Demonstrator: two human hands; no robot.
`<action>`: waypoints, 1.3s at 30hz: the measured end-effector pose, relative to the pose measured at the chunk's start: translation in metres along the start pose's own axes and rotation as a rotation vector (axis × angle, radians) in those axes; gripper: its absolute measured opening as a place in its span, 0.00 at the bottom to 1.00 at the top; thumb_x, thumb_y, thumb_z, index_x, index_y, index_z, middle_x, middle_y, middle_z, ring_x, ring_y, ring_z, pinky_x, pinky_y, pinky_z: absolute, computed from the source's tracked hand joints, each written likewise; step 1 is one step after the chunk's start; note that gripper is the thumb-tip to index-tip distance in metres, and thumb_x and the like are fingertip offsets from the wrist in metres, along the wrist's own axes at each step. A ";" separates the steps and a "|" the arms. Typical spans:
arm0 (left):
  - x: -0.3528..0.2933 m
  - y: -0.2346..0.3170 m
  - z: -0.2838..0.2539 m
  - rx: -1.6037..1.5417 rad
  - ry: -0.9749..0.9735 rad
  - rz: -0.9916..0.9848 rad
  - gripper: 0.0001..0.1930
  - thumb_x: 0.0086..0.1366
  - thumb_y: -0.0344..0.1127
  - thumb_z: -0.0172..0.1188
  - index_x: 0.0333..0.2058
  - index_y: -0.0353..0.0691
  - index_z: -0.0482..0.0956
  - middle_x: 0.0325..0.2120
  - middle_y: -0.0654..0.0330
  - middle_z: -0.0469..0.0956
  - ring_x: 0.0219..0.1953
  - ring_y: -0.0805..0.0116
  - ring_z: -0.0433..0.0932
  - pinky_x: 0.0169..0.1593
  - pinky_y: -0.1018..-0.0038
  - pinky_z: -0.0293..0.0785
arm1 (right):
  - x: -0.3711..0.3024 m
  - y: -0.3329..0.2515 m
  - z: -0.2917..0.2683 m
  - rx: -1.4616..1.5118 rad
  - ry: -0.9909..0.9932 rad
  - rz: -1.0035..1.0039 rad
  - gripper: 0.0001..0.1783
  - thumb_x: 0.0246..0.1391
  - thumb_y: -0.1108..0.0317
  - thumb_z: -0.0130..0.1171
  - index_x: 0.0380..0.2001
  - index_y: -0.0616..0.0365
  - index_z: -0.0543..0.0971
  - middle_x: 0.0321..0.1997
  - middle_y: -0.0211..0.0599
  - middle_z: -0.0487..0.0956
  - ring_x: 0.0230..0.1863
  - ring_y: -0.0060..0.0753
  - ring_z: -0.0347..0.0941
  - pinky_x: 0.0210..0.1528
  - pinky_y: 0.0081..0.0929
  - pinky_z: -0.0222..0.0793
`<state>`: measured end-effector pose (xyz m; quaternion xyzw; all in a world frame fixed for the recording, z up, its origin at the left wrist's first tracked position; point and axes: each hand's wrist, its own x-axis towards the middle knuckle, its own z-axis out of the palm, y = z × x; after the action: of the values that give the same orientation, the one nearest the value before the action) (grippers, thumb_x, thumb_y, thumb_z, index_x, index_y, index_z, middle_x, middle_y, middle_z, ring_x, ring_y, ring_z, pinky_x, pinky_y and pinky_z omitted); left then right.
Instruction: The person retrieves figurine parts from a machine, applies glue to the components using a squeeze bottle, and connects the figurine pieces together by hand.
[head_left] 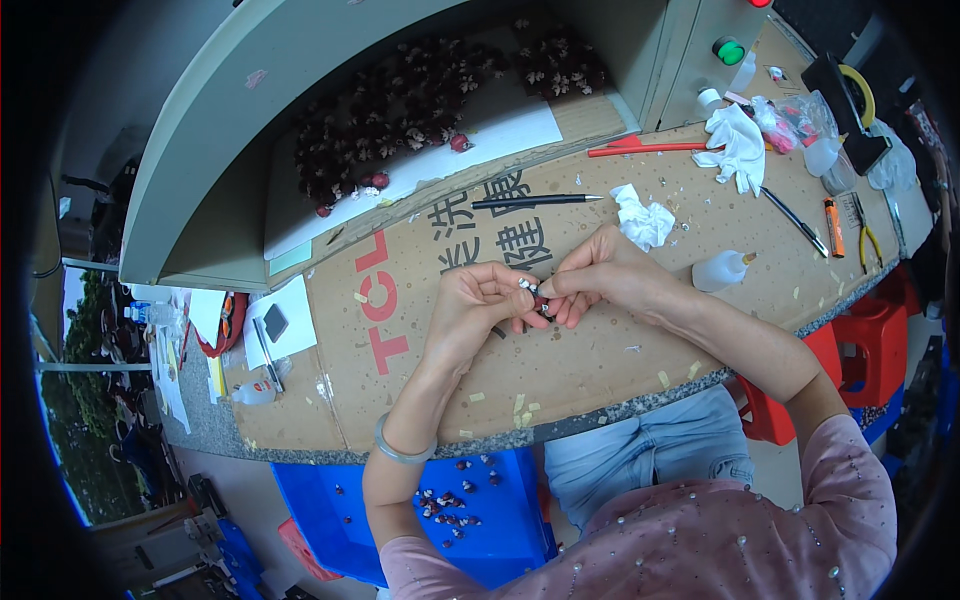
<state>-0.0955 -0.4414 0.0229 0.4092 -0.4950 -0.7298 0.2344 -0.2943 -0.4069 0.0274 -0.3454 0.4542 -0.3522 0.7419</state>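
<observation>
Above the cardboard-covered bench, my left hand [475, 302] and my right hand [598, 278] meet, the fingers of both closed in a pinch on a small dark-red and white figure [541, 301]. Fingertips cover much of the figure, so its exact shape cannot be made out. To the right of my right forearm stands a white squeeze bottle [720, 271] with a yellowish tip. A crumpled white tissue [643, 217] lies just beyond my right hand. Farther back, a black pen-like tool [535, 201] lies across the cardboard.
Many similar dark-red pieces [400, 110] fill the grey cabinet [205, 165] at the back. A white glove [737, 146], pliers [868, 235] and an orange tube [834, 227] lie at right. Below the bench edge, a blue bin [320, 510] holds several pieces. Red stools [868, 335] stand right.
</observation>
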 end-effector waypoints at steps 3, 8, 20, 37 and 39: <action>0.000 0.001 -0.001 -0.002 -0.019 -0.003 0.04 0.58 0.23 0.59 0.33 0.31 0.76 0.25 0.54 0.79 0.24 0.69 0.80 0.24 0.82 0.70 | -0.001 0.000 0.001 0.008 0.005 -0.005 0.10 0.47 0.74 0.60 0.25 0.76 0.79 0.21 0.47 0.78 0.19 0.27 0.76 0.23 0.18 0.76; 0.000 0.001 -0.001 -0.007 -0.025 -0.010 0.05 0.58 0.24 0.59 0.33 0.31 0.76 0.26 0.55 0.79 0.24 0.69 0.80 0.24 0.82 0.69 | 0.000 0.001 0.002 -0.028 0.016 -0.027 0.11 0.48 0.73 0.59 0.25 0.75 0.79 0.21 0.46 0.78 0.19 0.26 0.76 0.22 0.17 0.75; 0.001 0.001 -0.002 -0.029 -0.035 -0.025 0.08 0.58 0.25 0.59 0.37 0.30 0.76 0.25 0.56 0.79 0.23 0.70 0.80 0.24 0.84 0.70 | -0.001 0.003 0.003 -0.038 0.031 -0.036 0.11 0.49 0.71 0.60 0.24 0.74 0.79 0.20 0.46 0.78 0.18 0.26 0.75 0.21 0.17 0.74; -0.004 0.006 0.007 0.058 0.035 0.183 0.09 0.55 0.16 0.57 0.36 0.27 0.76 0.27 0.53 0.80 0.26 0.69 0.81 0.25 0.84 0.72 | -0.007 0.011 0.006 -0.178 0.068 -0.345 0.08 0.47 0.74 0.59 0.21 0.70 0.80 0.18 0.36 0.78 0.20 0.18 0.73 0.23 0.15 0.71; -0.006 0.005 0.007 0.063 0.039 0.218 0.09 0.55 0.16 0.56 0.36 0.27 0.76 0.27 0.53 0.80 0.26 0.69 0.81 0.25 0.84 0.72 | -0.006 0.014 0.005 -0.167 0.058 -0.370 0.07 0.47 0.74 0.60 0.22 0.70 0.81 0.19 0.36 0.78 0.20 0.17 0.73 0.23 0.15 0.70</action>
<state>-0.0984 -0.4346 0.0311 0.3744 -0.5545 -0.6758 0.3091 -0.2886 -0.3939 0.0203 -0.4727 0.4319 -0.4534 0.6200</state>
